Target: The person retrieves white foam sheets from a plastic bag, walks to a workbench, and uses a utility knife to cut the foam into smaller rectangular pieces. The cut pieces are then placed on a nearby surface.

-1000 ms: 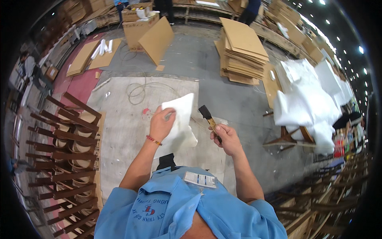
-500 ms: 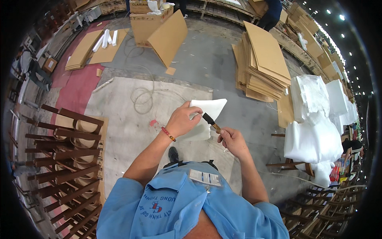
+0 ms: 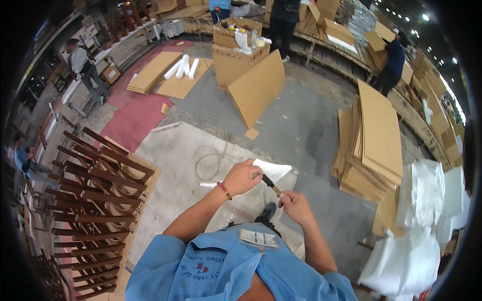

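A folded white sheet, soft-looking like foam wrap, is gripped in my left hand in front of my body. Part of it shows again below that wrist. My right hand is closed round a short slim tool with a black end and a brownish-yellow section; its exact kind is unclear. The black end points up and left and meets the fingertips of my left hand, beside the sheet.
Dark brown wooden frames stand stacked at left. Cardboard sheets pile up at right, with white-wrapped bundles nearer. A carton with a leaning board stands ahead. A hose coils on the floor. Several people work farther off.
The view has tilted up and turned, showing more of the far room. The tool's black end has come to my left fingertips; both hands keep their holds.
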`<move>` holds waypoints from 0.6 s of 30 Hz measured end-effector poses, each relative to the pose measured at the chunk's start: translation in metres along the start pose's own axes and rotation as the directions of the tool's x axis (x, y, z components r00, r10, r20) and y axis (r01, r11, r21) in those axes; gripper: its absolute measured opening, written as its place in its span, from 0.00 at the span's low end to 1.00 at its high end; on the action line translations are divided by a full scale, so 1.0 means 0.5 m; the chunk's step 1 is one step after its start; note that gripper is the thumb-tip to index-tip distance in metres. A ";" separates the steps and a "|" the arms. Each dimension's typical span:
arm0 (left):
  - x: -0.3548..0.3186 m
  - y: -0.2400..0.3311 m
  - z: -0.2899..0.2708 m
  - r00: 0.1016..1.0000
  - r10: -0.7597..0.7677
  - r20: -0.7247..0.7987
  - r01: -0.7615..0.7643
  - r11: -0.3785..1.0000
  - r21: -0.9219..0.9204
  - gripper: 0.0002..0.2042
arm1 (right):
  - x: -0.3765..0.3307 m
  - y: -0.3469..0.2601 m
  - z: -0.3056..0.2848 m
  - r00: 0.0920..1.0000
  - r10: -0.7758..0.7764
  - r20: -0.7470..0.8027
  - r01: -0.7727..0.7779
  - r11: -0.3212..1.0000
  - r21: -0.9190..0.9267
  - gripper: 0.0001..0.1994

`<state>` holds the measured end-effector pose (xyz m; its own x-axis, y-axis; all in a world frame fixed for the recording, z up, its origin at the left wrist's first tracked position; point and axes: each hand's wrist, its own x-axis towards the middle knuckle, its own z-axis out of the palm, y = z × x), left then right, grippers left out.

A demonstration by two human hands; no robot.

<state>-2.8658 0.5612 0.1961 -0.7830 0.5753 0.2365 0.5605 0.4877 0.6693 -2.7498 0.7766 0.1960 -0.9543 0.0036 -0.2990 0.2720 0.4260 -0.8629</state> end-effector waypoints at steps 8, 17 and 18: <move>0.226 -0.005 0.091 0.993 -0.014 -0.121 0.025 0.995 0.093 0.03 | 0.179 0.005 -0.213 0.990 -0.138 0.029 0.141 0.967 -0.211 0.14; 0.404 0.019 0.227 0.980 -0.022 -0.200 0.049 0.990 0.132 0.05 | 0.234 0.052 -0.325 0.986 -0.056 -0.158 0.013 0.965 -0.262 0.12; 0.416 0.024 0.231 0.985 -0.027 -0.170 0.051 0.990 0.135 0.05 | 0.232 0.054 -0.332 0.983 -0.048 -0.176 -0.002 0.962 -0.272 0.12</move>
<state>-2.9907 0.7626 0.1719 -0.8323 0.4421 0.3344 0.5516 0.6006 0.5788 -2.8740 0.9387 0.2055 -0.9731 0.1427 -0.1809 0.2298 0.6562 -0.7188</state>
